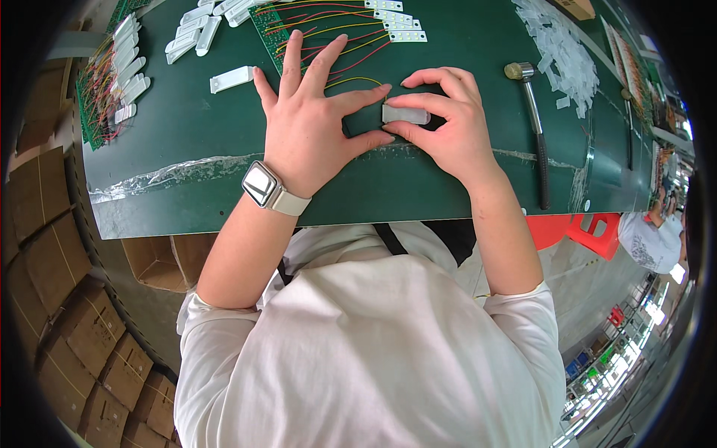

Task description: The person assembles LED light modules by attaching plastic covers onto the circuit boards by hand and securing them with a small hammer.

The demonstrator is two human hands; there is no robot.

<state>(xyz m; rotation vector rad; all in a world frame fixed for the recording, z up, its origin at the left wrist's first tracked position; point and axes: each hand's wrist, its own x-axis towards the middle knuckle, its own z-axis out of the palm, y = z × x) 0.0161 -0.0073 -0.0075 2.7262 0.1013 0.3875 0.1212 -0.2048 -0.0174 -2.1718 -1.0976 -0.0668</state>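
Observation:
A small whitish plastic casing lies lengthwise on the green table, pinched between the thumb and fingers of my right hand. My left hand is spread wide, palm down. Its thumb and index tips come close to the casing's left end; whether they touch it I cannot tell. A yellow wire arcs to the left index fingertip. Beyond my left hand lies a green circuit board with red and yellow wires leading to white LED modules. One loose white casing rests beside my left little finger.
White casings are piled at the far left. Wired casings line a board at the left edge. Right of my hands lies a black-handled hammer, beyond it a heap of translucent pieces. Cartons stand left of the table.

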